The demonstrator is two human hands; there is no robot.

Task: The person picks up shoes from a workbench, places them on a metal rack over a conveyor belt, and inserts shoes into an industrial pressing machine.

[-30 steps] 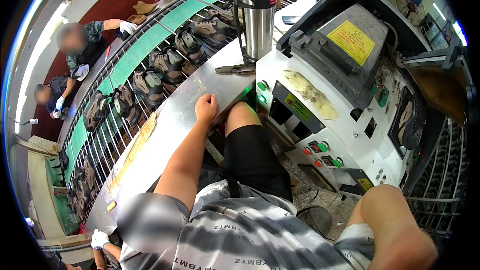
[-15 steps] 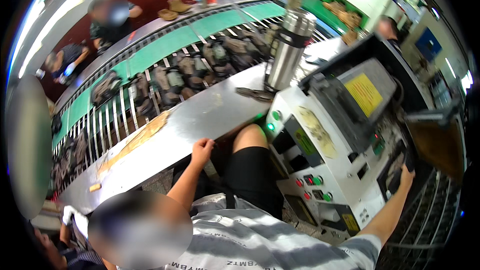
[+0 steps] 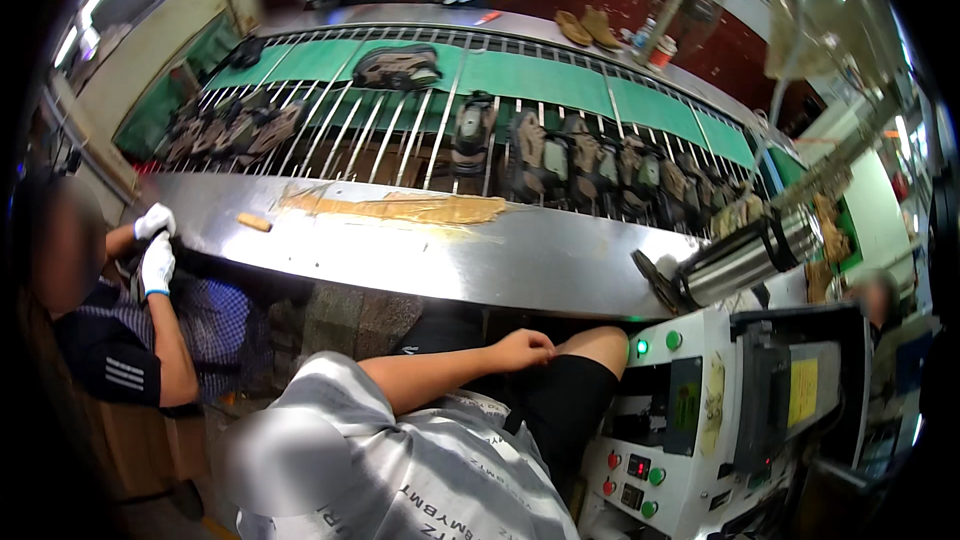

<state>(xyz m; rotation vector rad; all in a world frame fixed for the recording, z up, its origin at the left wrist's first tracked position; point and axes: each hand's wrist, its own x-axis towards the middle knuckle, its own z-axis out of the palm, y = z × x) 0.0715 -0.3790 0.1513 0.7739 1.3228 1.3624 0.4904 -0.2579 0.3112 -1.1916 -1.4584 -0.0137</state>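
Left hand (image 3: 527, 350) by my knee (image 3: 600, 347), fingers curled, can't tell if closed | right hand out of view, can't tell grip | machine (image 3: 690, 470) right of my knee | table (image 3: 450, 265) ahead, shoes (image 3: 590, 162) beyond

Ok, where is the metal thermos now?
At the head view's right, the metal thermos sits beside the dark hand tool, above the white machine in the picture.
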